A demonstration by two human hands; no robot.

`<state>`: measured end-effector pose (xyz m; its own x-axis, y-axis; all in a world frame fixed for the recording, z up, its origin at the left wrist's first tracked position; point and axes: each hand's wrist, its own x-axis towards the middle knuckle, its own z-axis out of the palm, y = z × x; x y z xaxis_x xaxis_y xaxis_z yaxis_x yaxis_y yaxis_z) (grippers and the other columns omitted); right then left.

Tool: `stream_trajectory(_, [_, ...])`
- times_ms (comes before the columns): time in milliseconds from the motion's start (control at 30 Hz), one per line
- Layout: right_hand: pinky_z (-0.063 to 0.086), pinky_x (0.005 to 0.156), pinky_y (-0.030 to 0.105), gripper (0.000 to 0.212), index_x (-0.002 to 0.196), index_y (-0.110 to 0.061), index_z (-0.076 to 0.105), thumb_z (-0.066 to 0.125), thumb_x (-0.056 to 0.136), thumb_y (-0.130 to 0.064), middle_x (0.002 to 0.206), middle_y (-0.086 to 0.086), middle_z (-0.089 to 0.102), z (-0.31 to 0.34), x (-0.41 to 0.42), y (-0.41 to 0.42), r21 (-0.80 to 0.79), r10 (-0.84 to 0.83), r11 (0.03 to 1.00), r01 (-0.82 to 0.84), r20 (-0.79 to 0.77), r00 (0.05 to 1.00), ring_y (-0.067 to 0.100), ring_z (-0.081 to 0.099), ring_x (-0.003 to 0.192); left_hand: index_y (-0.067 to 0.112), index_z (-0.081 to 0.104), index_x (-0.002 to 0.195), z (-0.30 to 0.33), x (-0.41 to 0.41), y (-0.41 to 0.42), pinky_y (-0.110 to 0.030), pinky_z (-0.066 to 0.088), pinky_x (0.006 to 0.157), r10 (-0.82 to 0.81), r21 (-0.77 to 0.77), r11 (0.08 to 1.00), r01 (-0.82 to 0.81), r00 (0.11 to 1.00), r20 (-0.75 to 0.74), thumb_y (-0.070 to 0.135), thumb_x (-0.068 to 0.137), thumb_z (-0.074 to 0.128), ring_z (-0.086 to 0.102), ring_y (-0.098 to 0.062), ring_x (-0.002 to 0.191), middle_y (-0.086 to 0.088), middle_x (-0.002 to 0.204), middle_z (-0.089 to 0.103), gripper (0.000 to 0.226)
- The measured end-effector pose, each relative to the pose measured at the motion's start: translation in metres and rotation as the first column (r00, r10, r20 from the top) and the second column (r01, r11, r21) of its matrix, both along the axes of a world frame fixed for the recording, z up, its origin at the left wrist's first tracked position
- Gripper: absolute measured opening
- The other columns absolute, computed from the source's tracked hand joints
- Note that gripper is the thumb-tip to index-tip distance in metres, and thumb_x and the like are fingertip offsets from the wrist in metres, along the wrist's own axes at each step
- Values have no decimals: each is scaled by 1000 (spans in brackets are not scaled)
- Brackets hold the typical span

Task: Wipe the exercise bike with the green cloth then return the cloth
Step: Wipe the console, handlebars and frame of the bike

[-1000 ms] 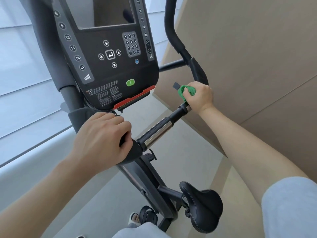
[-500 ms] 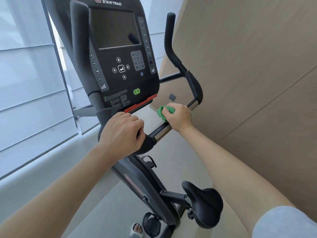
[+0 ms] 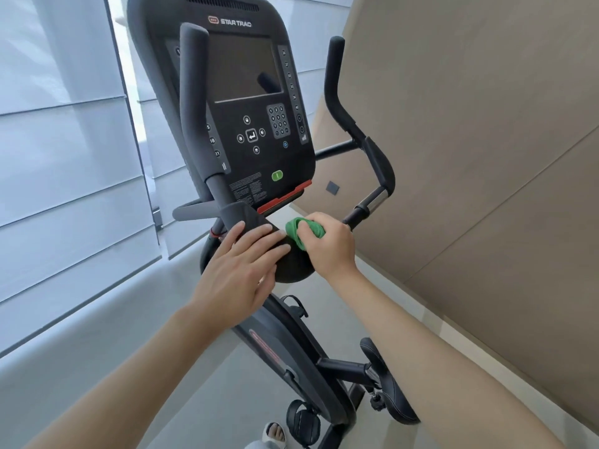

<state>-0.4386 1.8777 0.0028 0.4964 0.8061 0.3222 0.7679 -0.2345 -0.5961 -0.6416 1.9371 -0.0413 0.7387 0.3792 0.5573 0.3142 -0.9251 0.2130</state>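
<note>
A black exercise bike with a Star Trac console [image 3: 246, 102] stands in front of me. My right hand [image 3: 330, 247] is closed around the bunched green cloth [image 3: 296, 233] and presses it on the black centre pad of the handlebar [image 3: 291, 270]. My left hand [image 3: 240, 270] lies flat on the same pad, fingers spread and touching the cloth's left edge. The right handlebar [image 3: 372, 157] with its chrome section rises beyond my right hand. The left handlebar [image 3: 191, 102] stands upright in front of the console.
The black saddle [image 3: 392, 390] is at the lower right, a pedal [image 3: 303, 422] below the frame, and a sandalled foot [image 3: 275, 432] beside it. A beige panelled wall [image 3: 470, 140] runs close on the right. Frosted window panels [image 3: 64, 157] fill the left.
My right hand slid the cloth down the right handlebar to the centre pad. My left hand let go of its grip and now lies flat. The view tilted up.
</note>
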Motion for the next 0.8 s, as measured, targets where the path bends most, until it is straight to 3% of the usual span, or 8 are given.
stream_trajectory(100, [57,68,47,34,73,-15,61,54,101,-34,68,2,63,16,-9,9,34,32,999,-28,-132,991,25,64,71,25,56,150,-5,-15,-3,-51,13,130,-17,-12,1000,17,999,-27,26,105,47,28,-18,158,7,163,45,46])
stream_trajectory(233, [47,58,29,30,75,-18,61,54,101,-31,63,-6,58,48,-36,37,169,190,972,-166,-139,972,10,56,61,29,48,154,-6,-26,-6,-56,26,125,-43,-88,995,38,998,-54,20,102,49,16,-16,162,11,168,33,53])
stream_trajectory(333, [48,64,18,21,92,-14,69,57,105,-27,77,-5,66,66,-57,68,256,298,933,-253,-157,941,8,62,71,32,47,155,-3,-35,-9,-56,34,120,-47,-153,987,38,997,-54,10,96,57,13,-15,162,14,170,28,64])
stream_trajectory(467, [53,84,33,20,108,-9,70,66,103,-28,100,5,69,61,-83,100,224,383,910,-349,-128,915,17,63,93,34,48,152,-2,-43,-26,-48,32,124,7,-226,974,-6,1000,4,5,91,54,14,-15,162,17,170,27,67])
stream_trajectory(567, [54,94,36,45,134,-11,61,70,98,-34,129,8,59,48,-95,109,121,335,934,-337,36,941,22,60,111,36,49,150,-5,-49,-39,-37,28,124,57,-278,960,-43,997,42,6,91,50,20,-15,160,22,171,22,67])
stream_trajectory(600, [55,94,38,53,141,-11,56,69,97,-37,135,8,56,46,-95,110,91,323,939,-331,91,942,24,60,114,37,50,149,-6,-50,-42,-34,35,120,67,-298,953,-50,997,48,3,90,52,32,-14,155,23,171,21,68])
stream_trajectory(667, [57,90,43,57,145,-14,52,67,97,-40,132,9,57,45,-95,112,47,311,946,-321,147,939,28,63,110,38,55,144,-5,-49,-46,-23,49,97,103,-361,930,-72,992,67,0,88,55,58,-9,128,27,169,23,68])
stream_trajectory(800, [55,76,37,45,132,-17,57,67,95,-40,107,7,59,47,-95,108,17,299,951,-308,201,933,27,62,89,33,70,114,1,-43,-50,-15,44,66,175,-438,894,-93,973,152,6,88,49,61,1,77,33,160,38,43])
